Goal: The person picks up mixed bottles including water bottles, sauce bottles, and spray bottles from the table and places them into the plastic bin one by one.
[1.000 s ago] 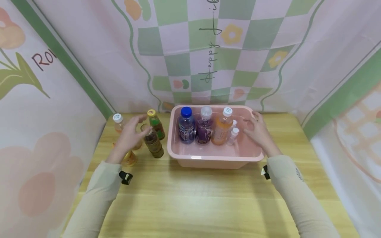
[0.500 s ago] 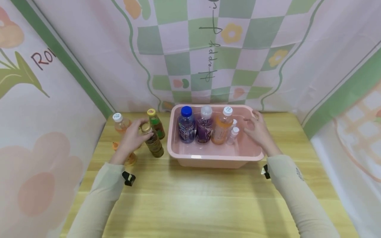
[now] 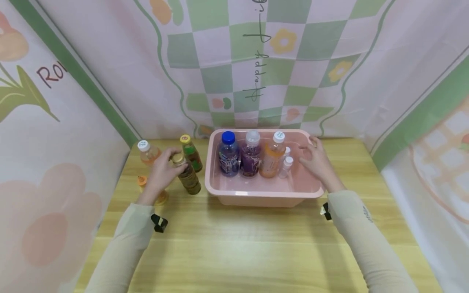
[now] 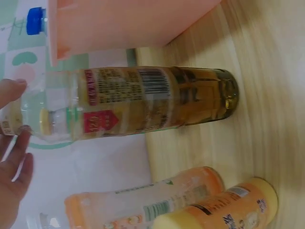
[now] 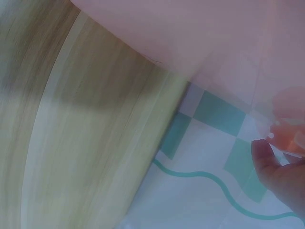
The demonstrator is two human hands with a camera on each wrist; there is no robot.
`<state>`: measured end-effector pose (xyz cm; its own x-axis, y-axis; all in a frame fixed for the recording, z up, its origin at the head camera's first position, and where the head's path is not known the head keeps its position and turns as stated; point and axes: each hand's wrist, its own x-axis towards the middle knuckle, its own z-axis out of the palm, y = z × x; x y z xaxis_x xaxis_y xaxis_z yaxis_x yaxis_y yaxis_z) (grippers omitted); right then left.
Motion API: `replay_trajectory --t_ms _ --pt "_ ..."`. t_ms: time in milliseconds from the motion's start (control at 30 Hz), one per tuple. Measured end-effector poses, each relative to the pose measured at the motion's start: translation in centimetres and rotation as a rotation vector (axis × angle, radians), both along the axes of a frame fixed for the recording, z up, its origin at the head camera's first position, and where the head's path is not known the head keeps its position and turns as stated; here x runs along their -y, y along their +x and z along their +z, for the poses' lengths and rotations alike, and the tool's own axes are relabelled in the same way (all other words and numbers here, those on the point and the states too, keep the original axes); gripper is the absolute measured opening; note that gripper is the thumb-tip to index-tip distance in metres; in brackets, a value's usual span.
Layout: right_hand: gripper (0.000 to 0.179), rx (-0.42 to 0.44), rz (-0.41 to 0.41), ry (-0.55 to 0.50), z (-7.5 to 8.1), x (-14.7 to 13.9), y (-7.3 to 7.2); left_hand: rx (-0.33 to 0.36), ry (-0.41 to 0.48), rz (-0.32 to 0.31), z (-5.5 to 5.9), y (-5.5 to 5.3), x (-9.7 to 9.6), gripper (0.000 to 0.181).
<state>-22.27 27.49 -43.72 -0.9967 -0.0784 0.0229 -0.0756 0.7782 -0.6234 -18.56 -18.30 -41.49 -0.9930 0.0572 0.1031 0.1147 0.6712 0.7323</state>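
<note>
In the head view a brown drink bottle (image 3: 189, 179) with a gold cap stands upright on the table, left of the pink tub (image 3: 253, 194). My left hand (image 3: 165, 169) pinches it by the cap, thumb on one side and fingers on the other. The left wrist view shows the labelled bottle (image 4: 128, 100) with its base at the wood. Over the tub's right end is my right hand (image 3: 318, 160), thumb and fingers loosely bent and apart, holding nothing. Inside the tub stand a blue-capped bottle (image 3: 229, 160), a purple bottle (image 3: 250, 160) and an orange drink bottle (image 3: 272, 162).
Two small white-capped bottles (image 3: 287, 167) stand right of the orange one in the tub. A green yellow-capped bottle (image 3: 192, 156) is behind the brown one. Beside my left hand are a white-capped bottle (image 3: 148, 154) and a yellow squeeze bottle (image 3: 143, 182).
My left hand has come slightly right and down, and its fingers have closed on the brown bottle's cap. The right hand keeps its place over the tub.
</note>
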Motion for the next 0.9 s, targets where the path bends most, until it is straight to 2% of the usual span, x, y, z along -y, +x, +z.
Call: replay_trajectory --t_ms 233,467,533,733,900 --pt "0.044 0.012 -0.006 0.004 -0.1 0.1 0.1 -0.099 0.019 0.077 -0.8 0.3 0.0 0.048" --pt "0.044 -0.001 0.0 0.001 -0.2 0.1 0.1 -0.201 -0.003 0.101 -0.8 0.9 -0.2 0.044" --pt "0.044 -0.007 0.002 0.0 -0.2 0.1 0.1 -0.25 0.004 0.11 -0.7 1.0 -0.3 0.043" --pt "0.043 -0.005 -0.003 -0.003 -0.2 0.1 0.1 -0.462 0.063 0.137 0.6 1.0 -0.6 0.039" --pt "0.043 -0.01 -0.001 -0.004 0.0 0.0 0.1 -0.561 0.129 0.16 2.4 0.8 -1.0 0.037"
